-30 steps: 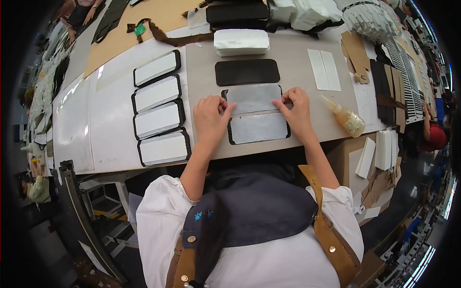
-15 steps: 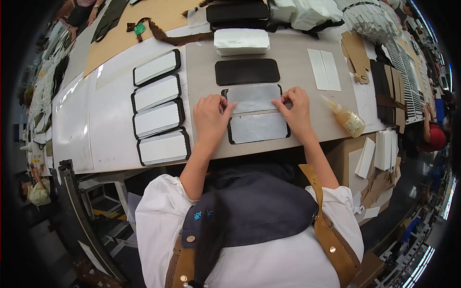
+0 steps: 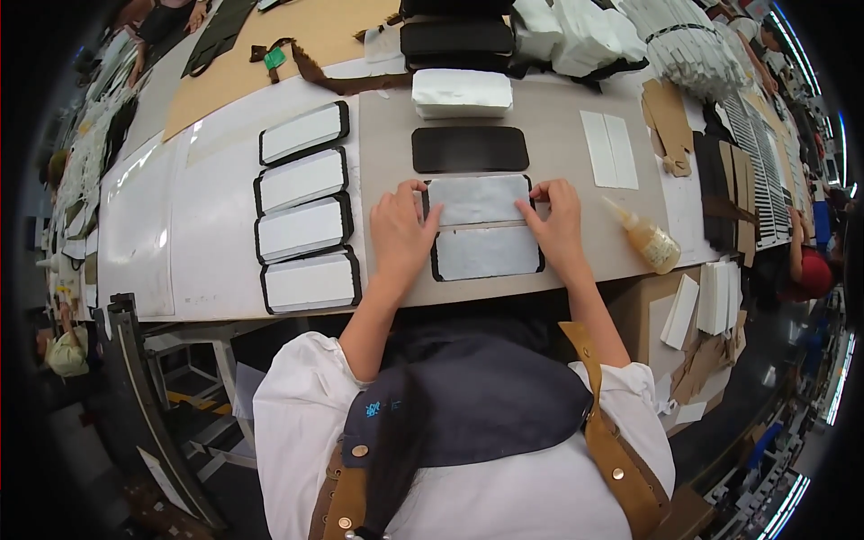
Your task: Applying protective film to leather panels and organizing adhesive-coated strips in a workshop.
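Note:
A pale grey rectangular sheet on a black-edged panel [image 3: 478,200] lies flat in front of me. My left hand [image 3: 402,232] grips its left end, with the thumb on top near the edge and the fingers curled at the side. At the right end my right hand [image 3: 556,230] holds it the same way. Directly below, nearer to me, lies a second black-edged panel with a pale grey face [image 3: 487,253]. Beyond the held panel is a plain black rounded rectangle [image 3: 470,149], and behind that a stack of white sheets [image 3: 462,94].
On the left, several black-edged white panels [image 3: 309,283] form an overlapping column. To the right lie a glue bottle with amber contents [image 3: 655,247] and two white strips [image 3: 609,149]. Black pieces [image 3: 457,39] are piled at the back. A carton of white and brown scraps [image 3: 693,342] stands lower right.
The whole view has shifted slightly, so the table sits lower and further right. Both hands stay at the ends of the same panel; the thumbs have moved a little on its face.

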`<state>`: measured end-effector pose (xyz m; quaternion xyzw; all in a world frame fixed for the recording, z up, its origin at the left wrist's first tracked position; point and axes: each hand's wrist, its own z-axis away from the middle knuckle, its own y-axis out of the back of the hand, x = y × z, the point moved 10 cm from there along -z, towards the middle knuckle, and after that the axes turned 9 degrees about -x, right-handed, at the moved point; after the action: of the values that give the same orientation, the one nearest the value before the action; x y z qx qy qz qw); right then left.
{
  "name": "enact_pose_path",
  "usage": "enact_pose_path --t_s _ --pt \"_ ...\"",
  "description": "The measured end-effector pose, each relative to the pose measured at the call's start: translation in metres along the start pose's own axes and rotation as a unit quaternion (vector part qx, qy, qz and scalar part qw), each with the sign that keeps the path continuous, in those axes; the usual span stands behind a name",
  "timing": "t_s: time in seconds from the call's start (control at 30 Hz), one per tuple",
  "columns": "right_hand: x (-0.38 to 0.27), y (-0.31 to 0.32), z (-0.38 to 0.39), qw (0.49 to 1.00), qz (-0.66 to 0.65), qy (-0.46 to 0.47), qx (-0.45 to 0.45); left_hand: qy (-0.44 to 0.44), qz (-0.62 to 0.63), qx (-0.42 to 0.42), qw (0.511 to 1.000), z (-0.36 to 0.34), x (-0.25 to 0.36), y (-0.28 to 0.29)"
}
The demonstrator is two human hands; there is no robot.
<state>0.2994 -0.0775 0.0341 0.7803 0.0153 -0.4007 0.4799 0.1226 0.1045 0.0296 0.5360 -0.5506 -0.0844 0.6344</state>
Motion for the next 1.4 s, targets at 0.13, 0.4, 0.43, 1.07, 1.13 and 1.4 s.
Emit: enact_pose_path --t_s 0.13,0.4,0.43,1.07,1.13,1.4 --pt "-0.002 0.002 -0.001 0.999 0.016 0.021 0.024 -0.015 0.0 0.017 1.0 0.0 0.003 0.004" --pt "0.009 0.008 0.004 0.996 -0.063 -0.053 0.029 0.031 0.114 0.031 0.992 0.003 -0.008 0.011" --pt "0.008 0.01 0.006 0.996 -0.063 -0.051 0.031 0.029 0.124 0.055 0.99 0.005 -0.008 0.018" --pt "-0.029 -0.023 0.036 0.951 0.218 0.04 -0.217 -0.128 -0.186 -0.173 0.959 0.031 0.036 -0.043" --pt "-0.035 -0.031 0.045 0.936 0.219 0.068 -0.267 -0.123 -0.184 -0.177 0.959 0.036 0.034 -0.046" --pt "0.052 0.083 -0.007 0.963 0.269 0.023 -0.011 -0.066 -0.182 -0.056 0.98 0.026 0.013 -0.006"
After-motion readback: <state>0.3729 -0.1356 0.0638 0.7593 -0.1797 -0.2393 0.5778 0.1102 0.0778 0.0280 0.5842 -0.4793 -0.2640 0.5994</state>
